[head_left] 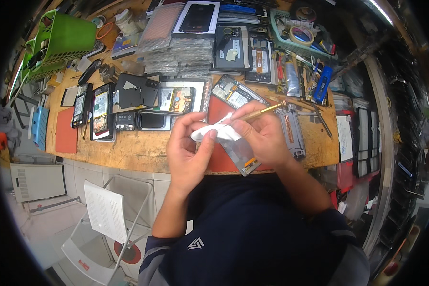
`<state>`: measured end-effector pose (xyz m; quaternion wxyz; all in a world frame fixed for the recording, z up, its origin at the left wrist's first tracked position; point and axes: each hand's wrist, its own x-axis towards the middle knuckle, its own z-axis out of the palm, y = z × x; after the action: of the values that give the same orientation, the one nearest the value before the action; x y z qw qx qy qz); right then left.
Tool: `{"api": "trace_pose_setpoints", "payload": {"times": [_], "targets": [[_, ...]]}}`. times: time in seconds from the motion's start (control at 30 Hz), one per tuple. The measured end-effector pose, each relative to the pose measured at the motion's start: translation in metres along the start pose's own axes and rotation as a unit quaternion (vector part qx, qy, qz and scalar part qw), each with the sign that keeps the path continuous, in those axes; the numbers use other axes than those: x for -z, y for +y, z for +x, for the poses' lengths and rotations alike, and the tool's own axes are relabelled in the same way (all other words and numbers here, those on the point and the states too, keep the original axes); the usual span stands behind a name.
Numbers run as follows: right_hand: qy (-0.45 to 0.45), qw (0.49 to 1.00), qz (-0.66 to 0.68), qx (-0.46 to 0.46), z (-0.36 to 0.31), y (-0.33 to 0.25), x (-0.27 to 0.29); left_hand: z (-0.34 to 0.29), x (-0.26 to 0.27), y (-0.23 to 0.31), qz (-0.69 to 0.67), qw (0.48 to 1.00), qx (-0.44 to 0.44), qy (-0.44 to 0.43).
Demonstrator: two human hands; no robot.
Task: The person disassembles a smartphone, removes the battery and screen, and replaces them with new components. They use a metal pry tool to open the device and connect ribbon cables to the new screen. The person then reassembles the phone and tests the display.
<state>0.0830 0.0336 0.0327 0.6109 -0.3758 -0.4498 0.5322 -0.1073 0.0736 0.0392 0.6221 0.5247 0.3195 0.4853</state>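
My left hand point(189, 155) pinches a crumpled white tissue point(227, 134) between thumb and fingers, above the front edge of the workbench. In my right hand point(265, 140) is a slim brass-coloured hand tool point(264, 111); its thin front end points left into the tissue, and I cannot make out its tip. Right-hand fingertips also touch the tissue. Below the hands a grey phone panel point(240, 155) lies slanted on a red mat point(218, 159), partly covered by my right hand. Just behind, an opened phone point(238, 92) shows its battery.
Several opened phones point(101, 109) lie at the left. Bubble-wrapped stacks point(178, 55) stand at the back. A green basket point(69, 38) is far left, a teal tray point(283, 35) with tape far right. Screwdrivers and a blue tool point(322, 85) lie right. A white folding chair point(105, 209) stands front left.
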Motion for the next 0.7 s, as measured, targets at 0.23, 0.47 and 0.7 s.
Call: {"api": "trace_pose_setpoints", "payload": {"times": [0.23,0.47,0.7], "targets": [[0.133,0.976,-0.04,0.166,0.002,0.023,-0.049,-0.009,-0.017,-0.026,0.256,0.928,-0.259,0.073],[0.099,0.976,0.19,-0.035,0.012,0.016,-0.063,-0.01,-0.012,-0.035,0.529,0.739,-0.366,0.2],[-0.032,0.997,-0.074,0.004,0.135,0.009,-0.09,-0.032,0.061,-0.039,0.454,0.81,-0.301,0.215]]}}
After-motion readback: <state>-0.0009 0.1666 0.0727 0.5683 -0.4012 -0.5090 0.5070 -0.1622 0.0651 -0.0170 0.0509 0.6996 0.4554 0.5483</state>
